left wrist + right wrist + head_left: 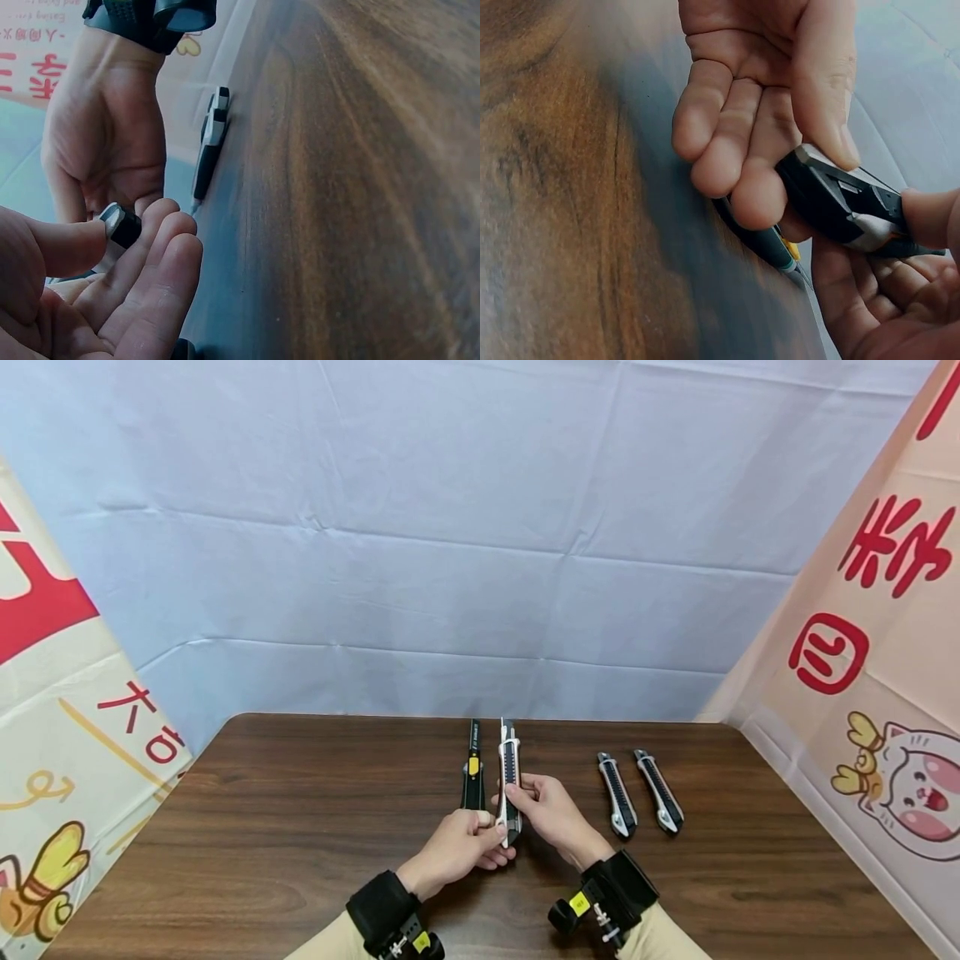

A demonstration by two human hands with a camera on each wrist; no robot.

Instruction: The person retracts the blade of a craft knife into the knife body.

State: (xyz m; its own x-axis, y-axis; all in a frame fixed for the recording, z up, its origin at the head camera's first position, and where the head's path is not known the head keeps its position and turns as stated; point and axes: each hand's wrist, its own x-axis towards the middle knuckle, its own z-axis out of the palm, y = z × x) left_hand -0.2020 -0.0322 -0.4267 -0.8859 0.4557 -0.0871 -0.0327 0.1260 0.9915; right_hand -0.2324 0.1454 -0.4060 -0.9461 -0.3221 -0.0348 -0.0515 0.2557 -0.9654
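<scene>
A silver-and-black utility knife [510, 777] is held by both hands over the table, its far end pointing at the back edge. My left hand [465, 847] pinches the near end between thumb and fingers; in the left wrist view its thumb [71, 247] presses on the knife's end [124, 225]. The thumb of my right hand [555, 818] lies on the knife's right side, with fingers curled beneath; in the right wrist view this hand [900, 292] appears at lower right. A slim strip sticks out at the knife's far end.
Just left of the held knife is a black utility knife with a yellow slider [472, 768], its near end hidden by my left hand. Two more silver-and-black utility knives [618, 797] [660, 793] lie on the wooden table [300, 827] to the right. A pale blue cloth [450, 568] hangs behind.
</scene>
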